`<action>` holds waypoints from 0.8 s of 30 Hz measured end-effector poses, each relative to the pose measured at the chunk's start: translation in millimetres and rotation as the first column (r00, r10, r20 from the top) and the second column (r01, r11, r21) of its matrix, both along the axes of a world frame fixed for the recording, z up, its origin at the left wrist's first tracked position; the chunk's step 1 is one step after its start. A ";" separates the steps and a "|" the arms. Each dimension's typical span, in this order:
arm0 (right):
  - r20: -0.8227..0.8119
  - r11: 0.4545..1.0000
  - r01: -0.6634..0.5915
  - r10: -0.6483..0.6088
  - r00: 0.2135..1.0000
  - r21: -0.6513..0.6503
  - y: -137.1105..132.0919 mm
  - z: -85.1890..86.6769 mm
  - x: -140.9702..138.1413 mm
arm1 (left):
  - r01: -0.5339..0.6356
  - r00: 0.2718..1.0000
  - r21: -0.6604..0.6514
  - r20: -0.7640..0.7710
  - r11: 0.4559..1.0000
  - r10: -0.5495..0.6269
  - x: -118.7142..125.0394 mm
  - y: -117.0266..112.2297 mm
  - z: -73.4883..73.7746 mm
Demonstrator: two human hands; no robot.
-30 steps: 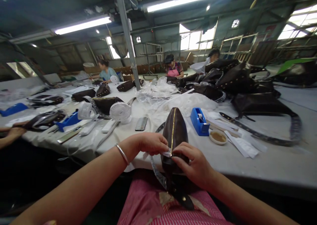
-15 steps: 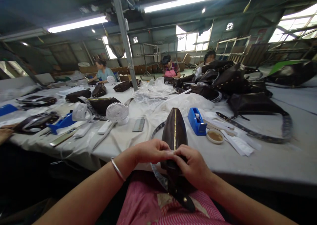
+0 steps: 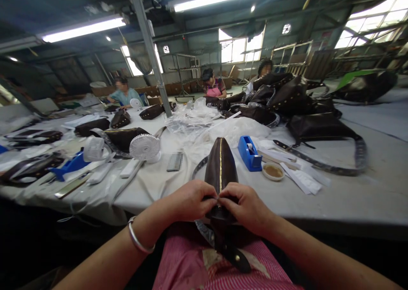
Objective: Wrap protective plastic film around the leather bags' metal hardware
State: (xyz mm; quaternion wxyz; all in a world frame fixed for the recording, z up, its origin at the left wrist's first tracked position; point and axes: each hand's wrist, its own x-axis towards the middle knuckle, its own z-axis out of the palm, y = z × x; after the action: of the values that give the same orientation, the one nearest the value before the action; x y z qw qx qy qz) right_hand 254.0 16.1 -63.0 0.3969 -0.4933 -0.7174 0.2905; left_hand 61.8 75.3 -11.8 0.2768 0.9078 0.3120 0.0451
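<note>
A dark brown leather bag (image 3: pixel 212 166) stands at the table's front edge before me, its gold zipper (image 3: pixel 220 164) running lengthwise along the top. My left hand (image 3: pixel 196 200) pinches at the near end of the zipper, thumb against fingers. Facing it, my right hand (image 3: pixel 245 205) is closed in a similar pinch, the fingertips of both almost meeting. Whatever small part lies between the fingertips is hidden. The bag's strap (image 3: pixel 234 256) hangs over the edge onto my pink striped apron (image 3: pixel 181 256), with a brass stud near its tip.
Right of the bag are a blue tape dispenser (image 3: pixel 250 154), a small dish of brown paste (image 3: pixel 273 171) and white paper strips (image 3: pixel 302 177). A white fan (image 3: pixel 145 146) and a phone-like slab (image 3: pixel 175 161) lie left. More bags (image 3: pixel 321 126) are piled behind; several people sit across.
My hands stay at the near zipper end, but the left fingers have drawn in and the left wrist has lowered. The whole view has shifted slightly.
</note>
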 end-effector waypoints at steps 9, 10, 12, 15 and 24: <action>0.463 0.822 -0.268 0.006 0.886 0.503 2.4 -7.5 3.9 | -0.187 0.982 -0.387 -0.056 0.903 0.180 10.5 -0.8 5.2; 0.497 0.793 -0.319 0.024 0.868 0.519 4.3 -6.7 6.2 | -0.195 0.980 -0.446 -0.056 0.874 0.191 9.3 1.1 2.0; 0.532 0.751 -0.384 0.052 0.845 0.537 9.0 -4.4 11.5 | -0.208 0.975 -0.555 -0.052 0.806 0.216 6.6 4.8 -4.3; 0.533 0.710 -0.419 0.072 0.843 0.567 15.9 -1.7 18.9 | -0.216 0.961 -0.696 -0.026 0.685 0.276 4.3 7.7 -12.3; 0.329 0.792 -0.344 0.192 0.924 0.505 13.8 -17.8 34.9 | -0.121 0.830 -0.925 0.104 0.359 0.549 4.9 -4.7 -29.3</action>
State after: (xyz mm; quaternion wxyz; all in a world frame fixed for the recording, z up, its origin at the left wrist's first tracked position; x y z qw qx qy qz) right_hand 288.9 29.9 -80.9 0.3788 -0.2832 -0.8793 0.0565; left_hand 66.7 70.6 -41.1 0.7524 0.5051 0.4069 0.1145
